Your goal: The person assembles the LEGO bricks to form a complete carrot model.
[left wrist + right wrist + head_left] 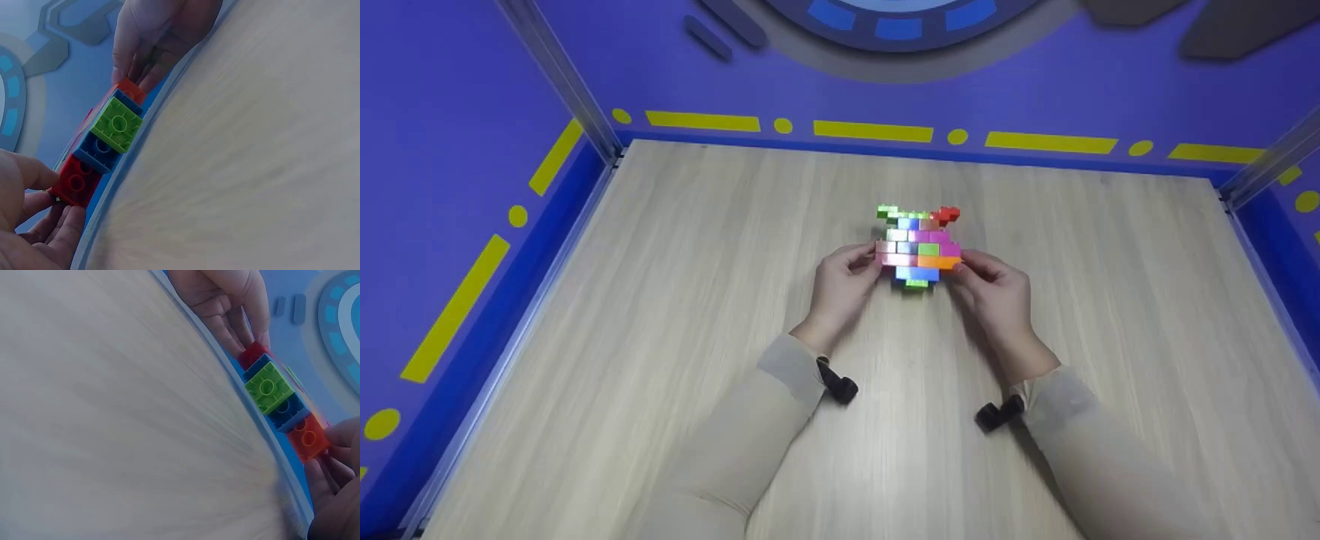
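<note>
Between both hands is a figure built of toy building bricks (913,246), wide in the middle and narrow at the bottom. Its rows are pink, orange, blue and green, with a green tip at the upper left and a red one at the upper right. My left hand (842,289) pinches its left side at the wide row. On the opposite side, my right hand (997,300) pinches the orange end. Both wrist views show the underside, where a lime green brick (118,124) sits below blue bricks. A red brick (77,181) is at the left fingers, and an orange brick (308,438) at the right ones.
A pale wood-grain table (675,285) lies beneath the hands. Blue-purple panels (1035,90) with yellow markings stand along its back and sides. Each sleeve cuff carries a small black device (840,386).
</note>
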`<action>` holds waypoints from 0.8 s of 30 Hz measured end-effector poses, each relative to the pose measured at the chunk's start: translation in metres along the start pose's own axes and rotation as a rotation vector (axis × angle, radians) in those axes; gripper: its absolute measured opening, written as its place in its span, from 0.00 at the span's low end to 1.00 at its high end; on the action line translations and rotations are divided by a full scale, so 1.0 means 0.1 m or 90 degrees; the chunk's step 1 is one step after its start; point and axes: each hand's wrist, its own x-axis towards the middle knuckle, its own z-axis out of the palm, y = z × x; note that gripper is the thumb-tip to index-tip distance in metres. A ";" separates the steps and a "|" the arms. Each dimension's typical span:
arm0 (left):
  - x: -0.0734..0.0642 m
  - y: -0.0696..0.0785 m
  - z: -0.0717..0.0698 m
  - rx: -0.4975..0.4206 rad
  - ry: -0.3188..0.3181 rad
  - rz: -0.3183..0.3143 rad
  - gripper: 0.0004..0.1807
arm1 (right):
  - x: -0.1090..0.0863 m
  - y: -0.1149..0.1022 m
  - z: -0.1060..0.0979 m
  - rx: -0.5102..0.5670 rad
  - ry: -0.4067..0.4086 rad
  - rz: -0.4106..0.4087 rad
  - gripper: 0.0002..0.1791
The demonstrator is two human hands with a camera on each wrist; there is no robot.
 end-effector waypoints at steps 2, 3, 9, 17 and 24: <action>0.00 0.00 0.00 0.003 0.003 -0.007 0.19 | 0.00 0.01 0.00 0.002 -0.001 -0.009 0.17; 0.00 0.00 0.00 0.005 0.004 -0.008 0.19 | 0.01 0.01 0.00 -0.002 -0.002 -0.012 0.17; 0.00 -0.01 -0.01 0.027 0.000 -0.011 0.18 | 0.02 0.02 -0.01 -0.034 -0.011 0.003 0.18; 0.00 -0.03 -0.01 0.035 -0.010 -0.014 0.18 | 0.01 0.01 -0.01 -0.055 -0.025 0.009 0.17; 0.01 -0.03 -0.01 0.031 -0.012 -0.014 0.17 | 0.01 -0.01 -0.02 -0.067 -0.027 0.003 0.17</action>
